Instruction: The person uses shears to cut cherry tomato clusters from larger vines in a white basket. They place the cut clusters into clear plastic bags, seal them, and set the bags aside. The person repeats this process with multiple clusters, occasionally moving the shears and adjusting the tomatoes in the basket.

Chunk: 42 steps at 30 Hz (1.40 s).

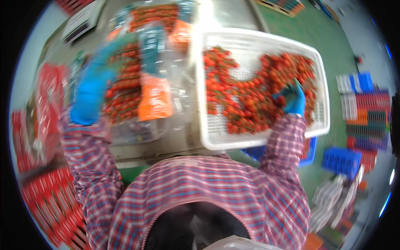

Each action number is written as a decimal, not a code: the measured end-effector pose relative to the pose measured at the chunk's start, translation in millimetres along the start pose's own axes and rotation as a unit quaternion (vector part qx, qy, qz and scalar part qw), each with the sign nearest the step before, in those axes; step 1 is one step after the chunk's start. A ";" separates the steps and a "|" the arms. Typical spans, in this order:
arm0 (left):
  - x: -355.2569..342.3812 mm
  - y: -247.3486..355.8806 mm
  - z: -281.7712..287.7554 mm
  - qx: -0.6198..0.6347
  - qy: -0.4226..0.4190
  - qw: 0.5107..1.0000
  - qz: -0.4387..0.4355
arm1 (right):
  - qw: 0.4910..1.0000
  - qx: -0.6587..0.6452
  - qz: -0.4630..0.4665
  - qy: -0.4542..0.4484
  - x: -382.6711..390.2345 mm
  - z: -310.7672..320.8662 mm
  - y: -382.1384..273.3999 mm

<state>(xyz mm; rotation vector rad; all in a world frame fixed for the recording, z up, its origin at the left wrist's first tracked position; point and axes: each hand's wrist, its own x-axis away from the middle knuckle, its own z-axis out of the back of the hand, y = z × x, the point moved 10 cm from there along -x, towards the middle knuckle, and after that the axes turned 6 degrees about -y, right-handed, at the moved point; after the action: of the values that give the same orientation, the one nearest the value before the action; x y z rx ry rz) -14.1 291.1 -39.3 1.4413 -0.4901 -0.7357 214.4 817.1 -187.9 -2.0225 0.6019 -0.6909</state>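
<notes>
My right hand (293,99), in a blue glove, reaches into a white perforated crate (262,143) of cherry tomatoes on the vine (250,104). Its fingers curl around tomatoes on the crate's right side. My left hand (98,79), also gloved in blue, is smeared by motion. It lies over the left side of a clear plastic bag (156,66) with teal and orange print, next to rows of cherry tomatoes (127,91). Whether its fingers grip anything does not show. A second packed bag (154,18) of tomatoes sits just beyond.
The bags and the crate rest on a metal table (183,146). Red plastic packaging (50,91) lies at the left, above stacked red crates (54,204). Under the white crate's near edge is a blue crate (310,152). Coloured crates (366,121) are stacked along the right.
</notes>
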 end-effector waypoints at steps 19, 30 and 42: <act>-188.9 -215.0 -353.9 0.356 -0.150 0.847 0.366 | 0.982 -0.128 0.059 -0.123 6.7 -40.3 -16.2; -136.0 -53.1 -292.0 0.155 -0.123 0.980 0.031 | 0.976 0.120 0.086 -0.161 35.8 -81.7 -22.4; -78.2 -23.6 -215.0 -0.218 0.101 0.970 -0.040 | 0.794 0.470 0.152 -0.353 92.4 -147.1 23.9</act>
<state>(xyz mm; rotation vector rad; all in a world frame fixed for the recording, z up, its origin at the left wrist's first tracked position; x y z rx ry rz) 79.0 498.7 -72.5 1.1099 -0.1018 -0.6998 179.4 659.1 -120.3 -1.0498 0.0603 0.0424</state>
